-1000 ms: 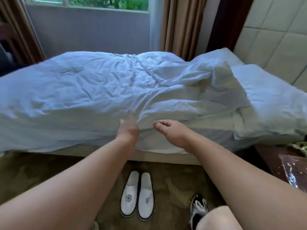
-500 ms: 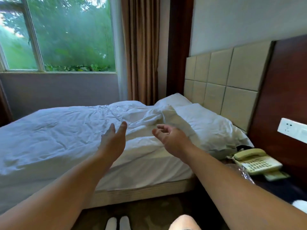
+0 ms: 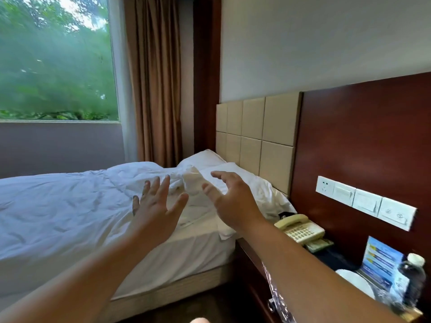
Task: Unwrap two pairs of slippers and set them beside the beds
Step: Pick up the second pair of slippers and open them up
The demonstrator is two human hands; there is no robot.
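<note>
- White, creased cotton fills the head view: a rumpled duvet [image 3: 70,206] lies across the bed [image 3: 177,285], with a pillow [image 3: 245,183] against the padded beige headboard [image 3: 254,136].
- Your left hand [image 3: 156,206] is raised over the bed with its fingers spread and holding nothing; your right hand [image 3: 233,201] hovers beside it, fingers loosely curled apart, also bare.
- No slippers show in this view, wrapped or unwrapped, so you cannot tell from here where either pair lies.
- Crinkled clear plastic [image 3: 275,290], glossy and thin, hangs at the near edge of the dark wooden counter [image 3: 251,264]; it may be wrapping, though that is a guess.
- On the counter sit a cream telephone [image 3: 298,227], smooth and blocky, a printed card [image 3: 382,264] and a dark bottle [image 3: 412,278] with a pale cap.
- To do this step well, I judge you should tip your head down to the floor and find the next wrapped pair before reaching.
- Tear thin film slowly with both hands; soft slippers will flop, so hold them by the soles and set them side by side, toes to the bed.
</note>
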